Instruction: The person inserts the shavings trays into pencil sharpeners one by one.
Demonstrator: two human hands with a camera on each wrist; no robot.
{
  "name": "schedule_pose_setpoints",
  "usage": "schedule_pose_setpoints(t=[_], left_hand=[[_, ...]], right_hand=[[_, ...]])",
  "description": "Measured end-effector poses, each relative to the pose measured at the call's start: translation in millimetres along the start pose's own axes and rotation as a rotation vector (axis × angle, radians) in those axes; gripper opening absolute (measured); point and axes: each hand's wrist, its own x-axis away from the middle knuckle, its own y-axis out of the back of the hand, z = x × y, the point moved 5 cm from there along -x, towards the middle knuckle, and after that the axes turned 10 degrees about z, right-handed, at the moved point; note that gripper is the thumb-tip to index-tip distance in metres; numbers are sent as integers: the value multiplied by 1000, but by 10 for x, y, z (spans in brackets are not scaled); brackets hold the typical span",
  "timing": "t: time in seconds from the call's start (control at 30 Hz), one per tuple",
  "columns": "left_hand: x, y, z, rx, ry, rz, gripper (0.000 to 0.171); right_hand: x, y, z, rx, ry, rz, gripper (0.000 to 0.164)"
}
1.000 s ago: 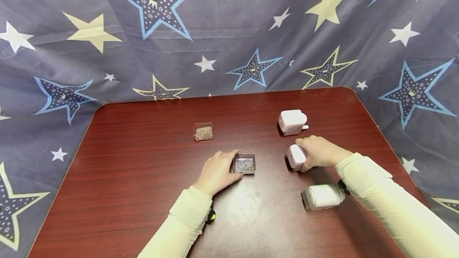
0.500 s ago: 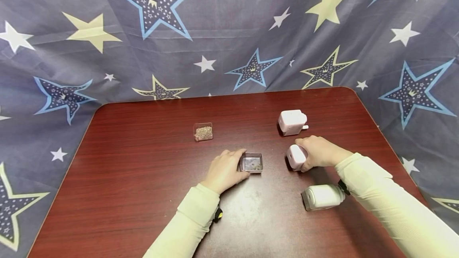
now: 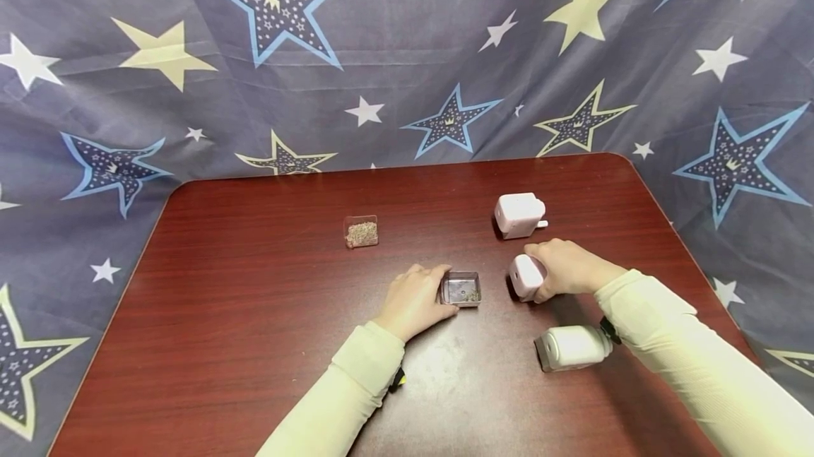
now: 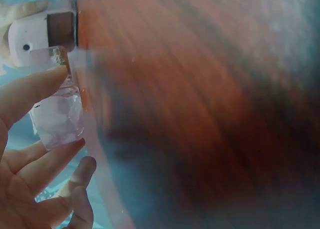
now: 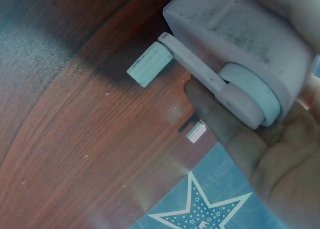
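Observation:
In the head view, my left hand (image 3: 413, 301) grips a small clear shavings drawer (image 3: 469, 287) between thumb and fingers, low over the table. A few shavings lie in its right corner. My right hand (image 3: 568, 268) holds a pink crank pencil sharpener (image 3: 526, 277) just right of the drawer. The left wrist view shows an opening (image 4: 61, 31) in that sharpener's side, with the drawer (image 4: 57, 121) close by. Seen from the right wrist, fingers wrap the body (image 5: 235, 29) around its crank arm (image 5: 195, 64), which ends in a pale knob (image 5: 150, 64).
A second pink sharpener (image 3: 518, 215) stands farther back on the right. Nearer me, a cream sharpener (image 3: 575, 348) lies beneath my right wrist. Another clear drawer (image 3: 361, 232), filled with shavings, sits back left on the red-brown table (image 3: 242, 287). A star-patterned cloth (image 3: 407, 54) hangs behind.
My left hand has slid the clear drawer rightward, narrowing the gap to the pink sharpener. My right hand and the sharpener in it have stayed in place.

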Motion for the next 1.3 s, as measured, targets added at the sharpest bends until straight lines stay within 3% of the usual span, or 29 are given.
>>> schedule_pose_setpoints(t=[0.67,1.3], left_hand=[[-173,-121,-180,-134,-36,35,75],[-306,-182,-309,-217,-59,14,73]], right_hand=[[-1,5,-12,-3,-21,13,59],[-3,-12,-19,1,-22,7,64]])
